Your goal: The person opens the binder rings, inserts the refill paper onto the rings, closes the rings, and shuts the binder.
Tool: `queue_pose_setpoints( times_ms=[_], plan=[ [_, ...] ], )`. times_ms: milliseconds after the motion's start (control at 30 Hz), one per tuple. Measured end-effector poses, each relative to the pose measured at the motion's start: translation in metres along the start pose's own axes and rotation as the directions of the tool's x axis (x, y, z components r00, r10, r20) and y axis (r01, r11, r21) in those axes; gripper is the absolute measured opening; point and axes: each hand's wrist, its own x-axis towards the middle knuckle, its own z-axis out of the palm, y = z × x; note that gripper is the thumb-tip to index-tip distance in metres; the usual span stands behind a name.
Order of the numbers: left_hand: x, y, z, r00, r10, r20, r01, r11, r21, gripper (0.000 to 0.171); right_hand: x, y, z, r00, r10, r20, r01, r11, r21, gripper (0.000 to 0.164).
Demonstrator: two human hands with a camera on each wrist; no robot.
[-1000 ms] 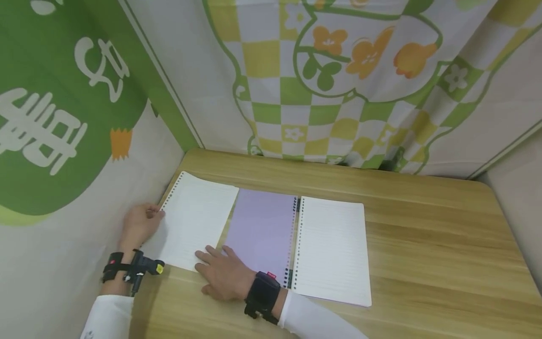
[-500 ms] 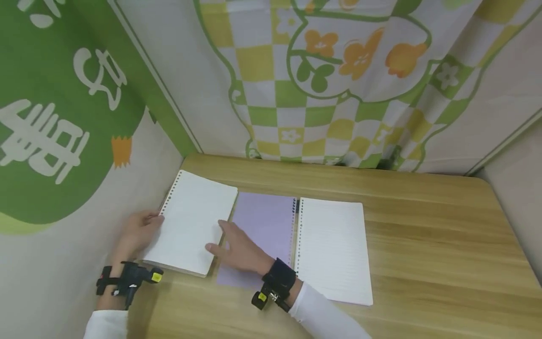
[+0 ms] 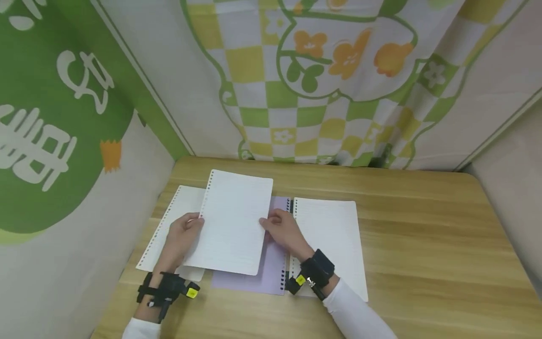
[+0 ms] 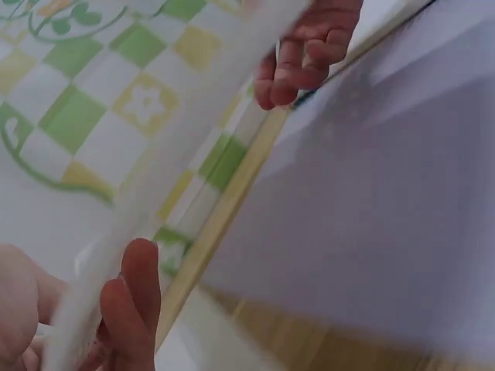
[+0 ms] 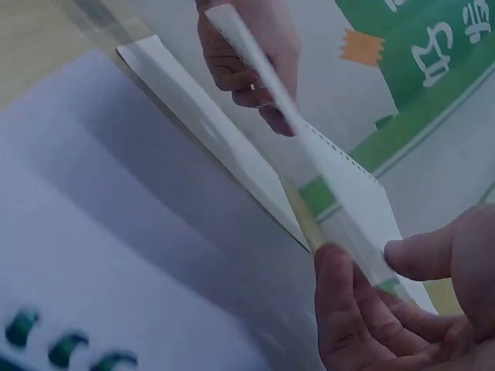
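A stack of white hole-punched loose-leaf paper (image 3: pixel 233 221) is held up between both hands, raised over the purple notebook cover (image 3: pixel 273 275). My left hand (image 3: pixel 182 238) pinches its punched left edge, thumb on top. On the opposite edge my right hand (image 3: pixel 285 233) grips the stack between thumb and fingers. Seen edge-on in the right wrist view, the stack (image 5: pixel 309 154) has some thickness. More white punched paper (image 3: pixel 171 221) lies on the table at the left, partly covered by the raised stack. Lined pages (image 3: pixel 330 245) lie right of the purple cover, beside dark binder rings (image 3: pixel 282 278).
The wooden table (image 3: pixel 423 245) extends to the right of the notebook. A wall with a green print (image 3: pixel 63 141) stands close on the left, and a checkered curtain (image 3: pixel 305 108) hangs behind the table's back edge.
The right hand has gone from flat on the paper to gripping its right edge. Both hands have lifted a stack off the left pile and moved it right, over the purple cover.
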Motion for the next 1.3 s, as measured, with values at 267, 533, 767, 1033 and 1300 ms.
queue_pose_setpoints(
  times_ms=[267,533,767,1033,1300],
  plan=[
    [-0.012,0.024,0.067,0.994,0.074,0.081,-0.069,0.995,-0.065,0.037,-0.024,0.034,-0.076,1.000,0.020,-0.016,-0.019,0.999,0.028,0.021],
    [-0.026,0.041,0.122,0.946,0.251,0.204,-0.256,0.967,-0.002,0.023,-0.056,0.058,-0.134,0.989,0.085,-0.125,-0.085,0.996,0.006,0.029],
    [-0.040,0.056,0.155,0.885,0.341,0.317,-0.360,0.933,0.001,0.023,-0.083,0.074,-0.170,0.978,0.153,-0.144,-0.153,0.988,0.017,0.039],
    [-0.043,0.068,0.171,0.842,0.382,0.382,-0.408,0.913,-0.013,0.023,-0.096,0.084,-0.190,0.974,0.133,-0.184,-0.142,0.989,-0.036,0.039],
    [-0.039,0.071,0.174,0.843,0.457,0.284,-0.523,0.820,0.234,0.020,-0.095,0.086,-0.191,0.966,0.168,-0.196,-0.176,0.984,-0.025,0.042]
  ],
)
